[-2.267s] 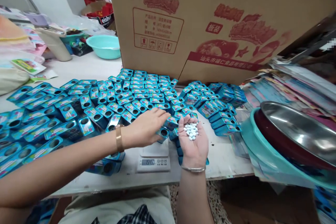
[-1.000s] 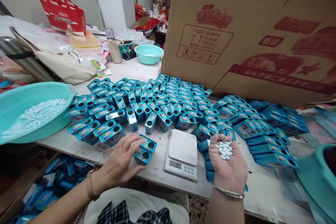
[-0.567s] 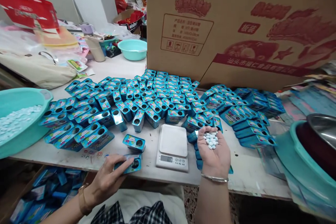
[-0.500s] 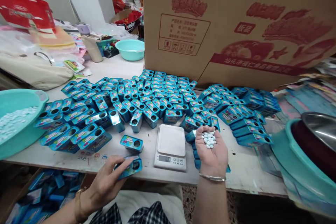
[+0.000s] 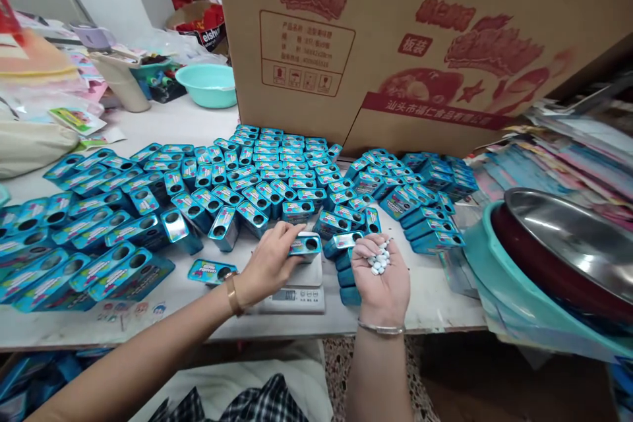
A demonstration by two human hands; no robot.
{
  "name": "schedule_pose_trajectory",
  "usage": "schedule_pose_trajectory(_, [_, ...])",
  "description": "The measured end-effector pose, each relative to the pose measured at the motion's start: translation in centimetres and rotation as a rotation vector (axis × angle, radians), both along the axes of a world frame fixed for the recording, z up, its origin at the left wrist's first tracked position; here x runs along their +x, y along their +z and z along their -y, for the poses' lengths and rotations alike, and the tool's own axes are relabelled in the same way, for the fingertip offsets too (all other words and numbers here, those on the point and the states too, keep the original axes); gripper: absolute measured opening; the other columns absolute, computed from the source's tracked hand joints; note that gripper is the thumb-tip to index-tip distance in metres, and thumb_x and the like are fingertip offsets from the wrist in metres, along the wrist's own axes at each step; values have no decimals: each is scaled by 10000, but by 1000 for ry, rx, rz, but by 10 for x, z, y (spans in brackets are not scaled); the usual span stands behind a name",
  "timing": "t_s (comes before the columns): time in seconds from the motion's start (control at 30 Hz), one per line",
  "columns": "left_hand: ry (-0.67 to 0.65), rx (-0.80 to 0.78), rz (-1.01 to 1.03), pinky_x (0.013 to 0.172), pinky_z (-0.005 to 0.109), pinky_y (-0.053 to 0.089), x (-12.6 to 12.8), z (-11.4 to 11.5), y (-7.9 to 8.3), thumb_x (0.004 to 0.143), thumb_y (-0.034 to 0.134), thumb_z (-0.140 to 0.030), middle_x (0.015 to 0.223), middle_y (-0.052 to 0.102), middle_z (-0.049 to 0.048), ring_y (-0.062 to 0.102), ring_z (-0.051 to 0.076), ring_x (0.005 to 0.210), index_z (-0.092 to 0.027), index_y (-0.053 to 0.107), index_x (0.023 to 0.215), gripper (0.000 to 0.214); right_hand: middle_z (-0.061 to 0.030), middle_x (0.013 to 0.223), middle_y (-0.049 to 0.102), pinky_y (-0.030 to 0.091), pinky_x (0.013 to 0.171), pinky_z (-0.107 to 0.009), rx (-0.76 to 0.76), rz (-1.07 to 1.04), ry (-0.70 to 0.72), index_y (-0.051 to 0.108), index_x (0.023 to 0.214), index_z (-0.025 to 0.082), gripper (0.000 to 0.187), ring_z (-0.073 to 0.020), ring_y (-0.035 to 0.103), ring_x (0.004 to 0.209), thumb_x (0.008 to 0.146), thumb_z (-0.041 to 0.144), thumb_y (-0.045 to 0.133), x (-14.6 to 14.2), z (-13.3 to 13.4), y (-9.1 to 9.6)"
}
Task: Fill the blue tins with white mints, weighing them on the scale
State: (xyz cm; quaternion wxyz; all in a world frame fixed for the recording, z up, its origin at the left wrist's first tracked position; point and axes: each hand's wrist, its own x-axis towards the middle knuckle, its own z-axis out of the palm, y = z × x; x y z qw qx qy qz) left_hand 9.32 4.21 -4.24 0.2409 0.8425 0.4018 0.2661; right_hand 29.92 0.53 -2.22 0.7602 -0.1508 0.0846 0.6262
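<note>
My left hand point(image 5: 270, 262) grips a small blue tin point(image 5: 305, 246) with a round hole in its top and holds it on the white digital scale point(image 5: 295, 295). Palm up just right of the scale, my right hand point(image 5: 380, 277) is cupped around a heap of small white and pale blue tablets point(image 5: 380, 260). One more blue tin point(image 5: 212, 271) lies alone on the table left of my left wrist. Several like tins point(image 5: 267, 171) cover the white table point(image 5: 435, 303) beyond both hands.
A large printed cardboard box point(image 5: 420, 39) stands at the back. A steel bowl inside a teal basin point(image 5: 554, 264) sits at the right. A small teal bowl point(image 5: 206, 86), a cup and bags lie at the far left. More blue tins lie below the table's left edge.
My left hand carried the tin from the table's front edge up onto the scale. My right hand kept the tablets. The view swung right, and the teal basin of tablets left the picture.
</note>
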Motion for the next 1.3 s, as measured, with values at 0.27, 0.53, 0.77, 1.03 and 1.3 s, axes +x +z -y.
schedule_pose_trajectory(0.27, [310,243,170,1116,515,323,-56,7,55,764,714,-363,1467,318,97,342,328,1342,-253,205,1468,875,44,643,443,437,532,-199,-56,52,-24,448,746,180,229,-72,462,561,934,211,321,-7,-13,-4])
schedule_pose_trajectory(0.53, [412,-10,348,1094,477,404,-87,19,46,784,690,-330,1384,467,50,466,277,1272,-302,324,1425,739,51,648,414,349,460,-176,-15,117,29,471,779,183,219,-63,397,514,944,250,343,-30,-29,0])
schedule_pose_trajectory(0.77, [339,-124,332,1086,438,398,-69,22,37,824,652,-302,1365,499,47,484,236,1250,-299,324,1422,682,49,648,404,297,422,-172,-31,173,40,470,800,187,214,-63,373,496,949,266,339,-38,-35,3])
schedule_pose_trajectory(1.03, [139,-89,196,1084,414,372,-45,11,23,860,605,-320,1389,468,68,437,224,1278,-270,297,1427,647,56,647,420,297,415,-171,-24,183,46,466,802,185,185,-56,367,480,940,261,369,-42,-35,1])
schedule_pose_trajectory(1.3, [23,32,-140,1025,491,378,-9,2,15,818,613,-241,1348,479,130,436,296,1233,-187,340,1375,623,57,632,433,346,408,-154,-41,217,40,481,786,192,183,-58,396,486,925,235,370,-39,-35,3])
